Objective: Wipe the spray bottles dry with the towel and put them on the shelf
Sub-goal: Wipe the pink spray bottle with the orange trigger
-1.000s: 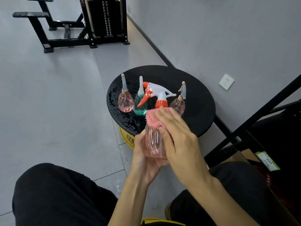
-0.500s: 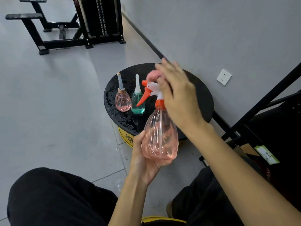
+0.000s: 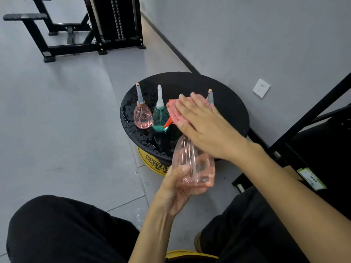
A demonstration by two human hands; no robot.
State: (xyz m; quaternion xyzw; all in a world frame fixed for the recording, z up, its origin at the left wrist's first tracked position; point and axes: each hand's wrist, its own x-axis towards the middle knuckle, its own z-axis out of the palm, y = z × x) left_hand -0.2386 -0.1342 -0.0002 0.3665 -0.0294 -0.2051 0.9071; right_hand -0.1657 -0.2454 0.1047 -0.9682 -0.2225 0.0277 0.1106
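While wiping sprayer head: one of four bottles in work; no shelving visible yet.
Shelf (image 3: 313,111): likely the black frame at far right.
Stool (image 3: 229,111): wet; carries small pink bottle (image 3: 142,118), teal bottle (image 3: 160,120), third bottle (image 3: 210,95) half hidden.
Large pink bottle (image 3: 195,164): roughly upright, off the stool, just before it.
Right hand (image 3: 205,128): fingers near-straight over pink towel (image 3: 175,111), thumb pinching it.
Left hand (image 3: 176,186): wrapped round base.

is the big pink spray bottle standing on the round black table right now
No, the left hand grips the big pink spray bottle by its base, off the round black table.
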